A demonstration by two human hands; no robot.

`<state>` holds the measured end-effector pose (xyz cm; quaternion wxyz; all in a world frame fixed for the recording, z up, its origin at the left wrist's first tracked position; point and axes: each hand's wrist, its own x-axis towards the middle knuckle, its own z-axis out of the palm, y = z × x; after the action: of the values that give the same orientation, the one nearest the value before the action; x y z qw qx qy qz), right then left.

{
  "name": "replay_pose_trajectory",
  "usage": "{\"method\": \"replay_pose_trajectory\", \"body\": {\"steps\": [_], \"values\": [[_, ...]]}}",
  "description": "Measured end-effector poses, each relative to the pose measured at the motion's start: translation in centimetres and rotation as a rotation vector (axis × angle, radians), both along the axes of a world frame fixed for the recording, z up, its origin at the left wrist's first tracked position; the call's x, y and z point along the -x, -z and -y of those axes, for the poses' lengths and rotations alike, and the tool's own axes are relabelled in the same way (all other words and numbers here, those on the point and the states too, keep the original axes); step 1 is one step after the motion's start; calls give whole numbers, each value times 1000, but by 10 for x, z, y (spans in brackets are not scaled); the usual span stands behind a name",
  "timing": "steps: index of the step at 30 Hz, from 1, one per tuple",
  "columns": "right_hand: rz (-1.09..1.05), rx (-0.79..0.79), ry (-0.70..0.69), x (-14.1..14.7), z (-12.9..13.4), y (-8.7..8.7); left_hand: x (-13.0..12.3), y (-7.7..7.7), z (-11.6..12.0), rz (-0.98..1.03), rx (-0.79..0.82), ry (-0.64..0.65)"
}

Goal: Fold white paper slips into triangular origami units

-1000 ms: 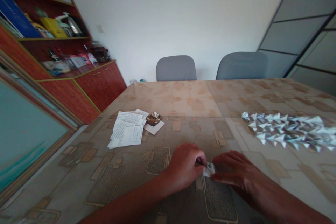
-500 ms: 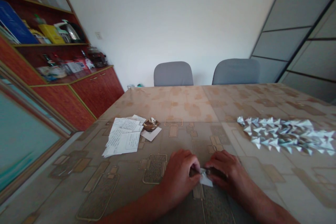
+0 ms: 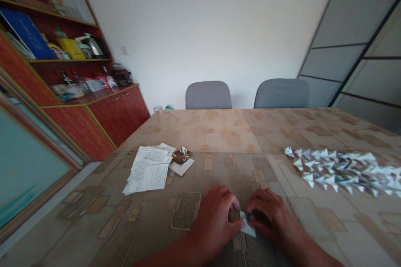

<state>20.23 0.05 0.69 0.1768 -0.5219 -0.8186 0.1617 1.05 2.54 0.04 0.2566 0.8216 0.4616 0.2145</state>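
Between my two hands, near the front of the table, is a small folded piece of paper (image 3: 248, 227), white with a pointed lower end. My left hand (image 3: 217, 216) pinches its left side between thumb and fingers. On the other side, the curled fingers of my right hand (image 3: 270, 213) grip it too, and they hide part of the folds. Left of my hands lies a spread stack of printed paper slips (image 3: 148, 171), with a brown-and-white picture card (image 3: 181, 156) beside it. Several folded paper pieces (image 3: 341, 171) are joined in spiky rows at the right.
A patterned cover lies over the table (image 3: 188, 129). Two grey chairs, a left one (image 3: 208, 95) and a right one (image 3: 282, 94), stand behind the far edge. Red wooden shelves (image 3: 72, 79) with bottles, a kettle and boxes are at the left.
The camera view has tilted up slightly, so everything sits lower in the picture. Both hands keep hold of the folded paper, with little other movement.
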Motion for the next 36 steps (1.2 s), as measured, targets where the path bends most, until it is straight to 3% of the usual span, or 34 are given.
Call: {"method": "replay_pose_trajectory", "body": {"steps": [23,36], "values": [[-62,17,23,2,5,3,-1,4,4,110,-3,83],[-478,62,78,5,8,1,-3,-4,6,350,178,-13]]}}
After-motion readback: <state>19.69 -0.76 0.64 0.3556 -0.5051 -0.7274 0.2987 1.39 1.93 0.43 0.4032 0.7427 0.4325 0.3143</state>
